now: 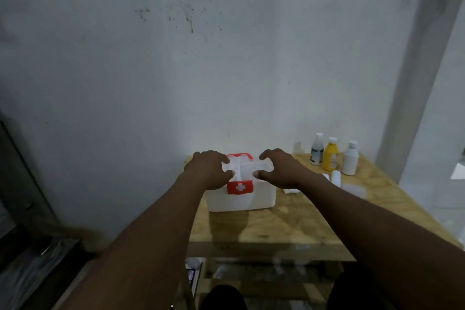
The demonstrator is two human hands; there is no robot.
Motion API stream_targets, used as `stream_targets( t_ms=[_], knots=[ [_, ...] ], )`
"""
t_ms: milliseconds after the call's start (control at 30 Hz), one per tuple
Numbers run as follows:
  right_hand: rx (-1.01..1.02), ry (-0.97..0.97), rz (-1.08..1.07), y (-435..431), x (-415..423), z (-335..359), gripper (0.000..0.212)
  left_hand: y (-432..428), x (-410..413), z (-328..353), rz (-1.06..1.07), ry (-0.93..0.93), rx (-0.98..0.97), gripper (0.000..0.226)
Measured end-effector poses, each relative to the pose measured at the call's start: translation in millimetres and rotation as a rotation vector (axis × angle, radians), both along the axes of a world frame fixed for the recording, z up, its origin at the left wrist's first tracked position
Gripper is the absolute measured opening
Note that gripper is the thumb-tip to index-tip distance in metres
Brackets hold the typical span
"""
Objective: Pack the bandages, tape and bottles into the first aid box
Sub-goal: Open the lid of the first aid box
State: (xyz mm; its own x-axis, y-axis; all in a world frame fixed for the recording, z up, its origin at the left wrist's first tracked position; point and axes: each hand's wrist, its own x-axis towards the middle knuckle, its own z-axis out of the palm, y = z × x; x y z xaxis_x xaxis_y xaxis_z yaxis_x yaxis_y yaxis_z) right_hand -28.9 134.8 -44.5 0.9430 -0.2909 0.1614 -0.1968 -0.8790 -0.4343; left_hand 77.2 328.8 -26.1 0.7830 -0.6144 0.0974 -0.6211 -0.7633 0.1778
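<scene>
A white first aid box (251,196) with a red cross label and red handle stands on the wooden table (289,221), its lid down. My left hand (207,170) rests on the lid's left side and my right hand (279,167) on its right side, fingers curled over the lid's edges. Three bottles stand at the table's back right: a pale one (317,150), a yellow one (330,155) and a white one (350,158). White bandage rolls (336,177) and a flat white packet (354,190) lie to the right of the box.
The table stands against a grey wall, with a lower shelf (264,274) holding blurred items. A dark cabinet or frame (22,196) is at the left. A pale pillar (415,70) rises at the right.
</scene>
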Motion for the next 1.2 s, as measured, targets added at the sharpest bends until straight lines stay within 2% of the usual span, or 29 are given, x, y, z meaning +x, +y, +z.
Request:
stream_targets(
  t_ms=[267, 433, 500, 600, 700, 800, 867, 1033, 1133, 1200],
  knots=[
    [0.079, -0.184, -0.038, -5, -18, -35, 0.060, -7, -21, -7, -0.002, -0.045, 0.007, 0.060],
    [0.166, -0.266, -0.067, -2, -10, -46, 0.057, -9, -17, -5, 0.013, -0.009, -0.001, 0.062],
    [0.152, -0.371, -0.177, 5, -8, -53, 0.055, -11, -14, 0, 0.001, -0.001, 0.012, 0.060],
    [0.123, -0.606, -0.468, 29, -7, -59, 0.042, -14, -11, 8, -0.032, 0.014, 0.045, 0.055],
    [0.428, -0.730, -0.620, 63, -5, -57, 0.037, -17, -4, 18, -0.032, 0.076, 0.058, 0.048],
    [0.933, -0.686, -0.703, 93, 3, -53, 0.045, -20, 3, 24, -0.032, 0.117, 0.056, 0.041],
    [1.157, -0.658, -0.751, 102, 8, -51, 0.051, -23, 6, 27, -0.042, 0.124, 0.064, 0.039],
    [1.456, -0.577, -0.808, 102, 19, -57, 0.051, -23, 11, 28, -0.060, 0.133, 0.074, 0.042],
    [1.496, -0.545, -0.745, 99, 18, -58, 0.040, -22, 10, 26, -0.066, 0.128, 0.059, 0.043],
    [1.482, -0.538, -0.727, 97, 14, -58, 0.039, -22, 9, 25, -0.073, 0.123, 0.054, 0.043]
  ],
)
